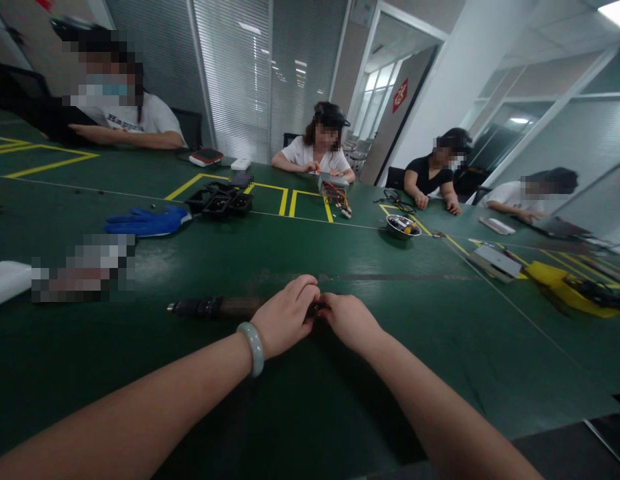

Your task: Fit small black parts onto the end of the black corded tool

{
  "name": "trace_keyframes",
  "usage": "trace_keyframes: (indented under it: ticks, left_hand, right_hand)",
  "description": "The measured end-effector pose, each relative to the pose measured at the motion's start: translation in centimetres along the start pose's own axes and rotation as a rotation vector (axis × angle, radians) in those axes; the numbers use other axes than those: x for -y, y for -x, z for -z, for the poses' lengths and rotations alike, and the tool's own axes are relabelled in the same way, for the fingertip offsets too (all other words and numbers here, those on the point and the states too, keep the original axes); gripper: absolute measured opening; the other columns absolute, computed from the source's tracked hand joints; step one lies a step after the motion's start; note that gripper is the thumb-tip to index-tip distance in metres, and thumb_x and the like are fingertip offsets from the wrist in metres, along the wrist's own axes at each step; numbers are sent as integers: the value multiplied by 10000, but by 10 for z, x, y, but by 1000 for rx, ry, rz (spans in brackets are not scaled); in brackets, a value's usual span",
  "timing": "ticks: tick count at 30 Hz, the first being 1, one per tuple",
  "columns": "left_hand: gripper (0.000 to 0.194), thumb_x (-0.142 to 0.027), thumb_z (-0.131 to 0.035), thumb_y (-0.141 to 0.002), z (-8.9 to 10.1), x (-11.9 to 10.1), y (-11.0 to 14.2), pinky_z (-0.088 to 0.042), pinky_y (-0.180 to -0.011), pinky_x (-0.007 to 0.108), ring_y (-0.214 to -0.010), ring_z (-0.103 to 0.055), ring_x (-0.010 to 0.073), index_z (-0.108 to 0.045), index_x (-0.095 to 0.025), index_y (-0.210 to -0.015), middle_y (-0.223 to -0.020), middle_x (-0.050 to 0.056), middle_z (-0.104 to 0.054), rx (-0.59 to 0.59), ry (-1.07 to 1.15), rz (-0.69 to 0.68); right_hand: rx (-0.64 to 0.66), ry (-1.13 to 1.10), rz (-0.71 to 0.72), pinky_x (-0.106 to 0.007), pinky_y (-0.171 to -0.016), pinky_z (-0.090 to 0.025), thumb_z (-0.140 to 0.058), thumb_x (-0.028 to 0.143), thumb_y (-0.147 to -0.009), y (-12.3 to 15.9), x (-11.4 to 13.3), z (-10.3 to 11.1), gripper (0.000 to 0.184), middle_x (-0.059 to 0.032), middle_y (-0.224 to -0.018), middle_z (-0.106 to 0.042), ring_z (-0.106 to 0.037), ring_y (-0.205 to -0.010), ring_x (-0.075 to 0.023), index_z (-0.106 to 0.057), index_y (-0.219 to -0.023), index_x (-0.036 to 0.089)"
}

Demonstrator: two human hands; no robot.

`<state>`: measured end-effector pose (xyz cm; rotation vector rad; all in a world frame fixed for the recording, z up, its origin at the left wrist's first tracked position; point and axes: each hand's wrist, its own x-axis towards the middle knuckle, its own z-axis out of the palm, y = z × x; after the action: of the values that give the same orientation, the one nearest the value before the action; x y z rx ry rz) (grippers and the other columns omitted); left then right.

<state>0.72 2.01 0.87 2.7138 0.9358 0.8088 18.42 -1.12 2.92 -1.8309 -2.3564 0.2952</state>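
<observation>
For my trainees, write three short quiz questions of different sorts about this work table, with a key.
1. True or false: the left hand and the right hand meet at one end of the dark rod-shaped tool.
2. Which wrist wears the pale bangle?
3. The blue glove lies: A) under the right hand; B) on the green table, far left of the hands; C) in the metal bowl.

Key: 1 true; 2 the left; 3 B.

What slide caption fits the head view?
Both hands, left and right, meet over a dark rod-like tool on the green table.
</observation>
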Motion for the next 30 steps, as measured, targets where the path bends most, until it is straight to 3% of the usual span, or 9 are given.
trace_keyframes:
  ticks: [16, 23, 25, 27, 30]
  left_hand:
    - [399, -86, -590, -700, -4, 5, 5, -460, -1029, 423, -1244, -454, 270, -408, -188, -1040, -1376, 122, -358, -62, -40, -77]
    - [394, -92, -551, -756, 2, 0, 6, -370, -1063, 479, -1253, -417, 276, -464, -190, -1127, -1384, 102, -401, -85, -78, -125]
    - [378, -143, -536, -808, 7, -5, 7, -367, -1042, 477, -1226, -438, 268, -479, -220, -1174, -1384, 76, -428, -36, -55, -214]
    - [384, -189, -526, -840, 12, -9, 8, -407, -985, 427, -1164, -489, 240, -483, -252, -1217, -1380, 49, -461, 88, -1, -368]
    - [365, -215, -520, -855, 17, -12, 9, -466, -855, 338, -1035, -566, 189, -511, -277, -1214, -1329, 14, -533, 300, 87, -538]
  right_hand:
    - [140, 31, -102, -226, -700, -414, -597, 294, -850, -16, 7, 8, 188, -22, -836, -702, -653, -814, -174, -675, -1000, 213]
    - [102, -13, -111, -216, -731, -389, -559, 282, -859, -22, 8, 12, 191, -38, -876, -700, -620, -838, -159, -688, -943, 169]
    - [99, -42, -118, -212, -755, -379, -551, 259, -852, -24, 1, 15, 195, -25, -908, -697, -604, -858, -148, -691, -951, 168]
    - [101, -75, -164, -211, -733, -380, -559, 261, -843, -24, -15, 19, 209, -11, -867, -694, -594, -805, -134, -689, -983, 175]
    - [118, -121, -305, -204, -608, -375, -541, 277, -858, -15, -60, 30, 258, 2, -712, -663, -554, -605, -102, -663, -1061, 176]
